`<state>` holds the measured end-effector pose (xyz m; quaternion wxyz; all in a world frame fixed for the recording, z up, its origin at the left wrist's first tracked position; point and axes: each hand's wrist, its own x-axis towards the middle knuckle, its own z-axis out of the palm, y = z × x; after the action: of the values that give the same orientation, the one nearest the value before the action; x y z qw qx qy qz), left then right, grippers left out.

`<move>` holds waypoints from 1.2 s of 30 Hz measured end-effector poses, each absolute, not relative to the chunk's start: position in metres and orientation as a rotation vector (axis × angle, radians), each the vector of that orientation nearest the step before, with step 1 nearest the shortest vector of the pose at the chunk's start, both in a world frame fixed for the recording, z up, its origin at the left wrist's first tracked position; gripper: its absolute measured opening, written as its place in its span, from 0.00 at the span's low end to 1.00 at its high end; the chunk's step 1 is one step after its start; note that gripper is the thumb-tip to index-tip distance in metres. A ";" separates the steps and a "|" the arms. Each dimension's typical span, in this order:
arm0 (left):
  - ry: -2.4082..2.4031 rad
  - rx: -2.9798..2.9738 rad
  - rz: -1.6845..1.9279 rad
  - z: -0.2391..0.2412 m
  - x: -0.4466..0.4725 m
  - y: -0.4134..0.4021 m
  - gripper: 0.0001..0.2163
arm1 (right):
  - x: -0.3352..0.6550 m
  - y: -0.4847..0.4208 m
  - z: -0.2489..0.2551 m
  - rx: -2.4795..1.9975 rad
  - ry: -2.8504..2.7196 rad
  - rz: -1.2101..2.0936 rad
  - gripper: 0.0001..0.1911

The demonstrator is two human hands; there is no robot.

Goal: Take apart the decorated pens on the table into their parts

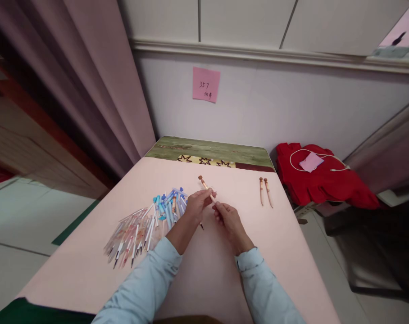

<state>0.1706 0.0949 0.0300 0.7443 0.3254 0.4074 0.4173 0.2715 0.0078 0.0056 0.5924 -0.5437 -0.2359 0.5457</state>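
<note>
Left hand (197,203), nearly closed, pinched a brown-topped pen (204,183) around its middle, while the right hand (229,219), loosely curled, grasped the pen's nearer end.

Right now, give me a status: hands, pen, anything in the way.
Left hand, right hand: both gripping brown-topped pen. Pen slanted, top end pointing away. Loose pen pile close beside left hand, possibly in its way.
</note>
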 end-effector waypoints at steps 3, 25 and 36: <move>0.952 0.717 0.921 0.031 0.166 0.101 0.16 | 0.274 0.007 -0.001 -1.329 -0.581 1.104 0.18; 1.368 1.588 0.767 0.017 0.147 0.125 0.07 | 0.316 0.002 0.006 -1.540 -0.695 0.680 0.17; 1.265 1.163 0.783 0.025 0.149 0.116 0.09 | 0.316 0.000 0.012 -1.430 -0.658 0.667 0.17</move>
<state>0.1489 0.1165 0.0250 0.5865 0.4987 0.5428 0.3357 0.3161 0.0004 0.0118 0.6562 -0.6311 -0.2905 0.2945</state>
